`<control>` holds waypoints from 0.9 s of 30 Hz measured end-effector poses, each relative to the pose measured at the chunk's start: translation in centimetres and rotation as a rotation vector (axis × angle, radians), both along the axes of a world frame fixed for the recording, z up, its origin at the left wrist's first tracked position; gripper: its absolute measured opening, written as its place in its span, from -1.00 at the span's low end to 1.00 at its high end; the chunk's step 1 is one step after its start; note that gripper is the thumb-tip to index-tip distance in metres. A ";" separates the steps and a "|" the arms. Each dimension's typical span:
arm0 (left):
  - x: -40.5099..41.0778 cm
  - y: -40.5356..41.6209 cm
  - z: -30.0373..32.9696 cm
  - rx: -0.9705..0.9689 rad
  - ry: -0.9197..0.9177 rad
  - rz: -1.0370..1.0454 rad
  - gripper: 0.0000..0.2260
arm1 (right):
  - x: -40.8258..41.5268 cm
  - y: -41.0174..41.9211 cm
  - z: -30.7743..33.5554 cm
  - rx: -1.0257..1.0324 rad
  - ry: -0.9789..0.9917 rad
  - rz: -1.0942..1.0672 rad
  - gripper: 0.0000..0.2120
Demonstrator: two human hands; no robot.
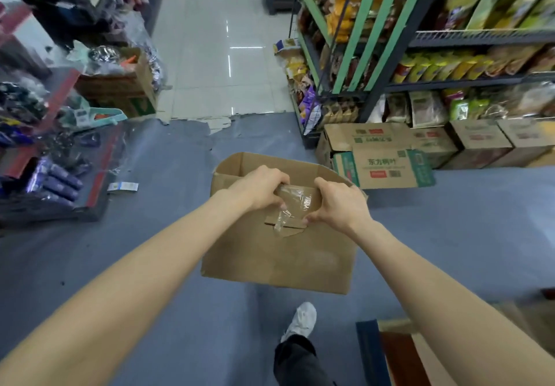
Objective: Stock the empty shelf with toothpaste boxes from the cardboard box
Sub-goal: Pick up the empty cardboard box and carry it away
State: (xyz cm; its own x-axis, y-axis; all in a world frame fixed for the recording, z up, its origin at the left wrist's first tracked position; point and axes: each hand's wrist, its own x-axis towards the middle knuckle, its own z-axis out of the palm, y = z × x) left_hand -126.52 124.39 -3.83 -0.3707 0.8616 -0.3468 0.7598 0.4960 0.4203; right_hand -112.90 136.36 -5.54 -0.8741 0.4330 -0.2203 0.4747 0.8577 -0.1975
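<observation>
Here, cartons (381,169) crowd the snack shelves (450,82) — beside the cardboard box (279,253).

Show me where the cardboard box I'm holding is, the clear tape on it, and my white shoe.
cardboard box (279,262), head view, on its plain near wall.
clear tape (301,201), head view, on the shiny strip between the hands.
white shoe (301,319), head view, on its upper.

Blue-grey floor (150,250) bears stacked cartons (420,151) beside shelving (450,85).
</observation>
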 end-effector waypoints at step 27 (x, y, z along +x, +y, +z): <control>-12.6 51.9 -9.3 0.095 0.405 -0.750 -0.82 | -9.2 41.8 -6.4 0.093 -0.132 -0.483 -0.74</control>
